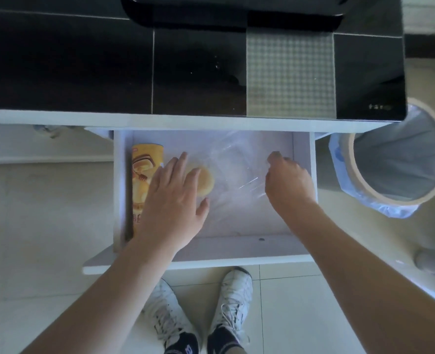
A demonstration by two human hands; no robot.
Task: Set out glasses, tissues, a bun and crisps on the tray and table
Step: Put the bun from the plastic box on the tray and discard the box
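Head view down into an open white drawer [302,159], left hand [173,198] spread flat over a bun [206,178] in a clear plastic bag [237,169], right hand [286,180] pinching the bag's right edge, yellow crisps tube [145,169] lying along the drawer's left wall, lined bin [395,159] at right.

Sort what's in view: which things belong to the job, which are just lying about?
Job:
- bun in clear plastic bag, in the open drawer
- crisps can lying at the drawer's left side
- left hand over the bun
- right hand on the bag

Lying about:
- lined waste bin
- black counter
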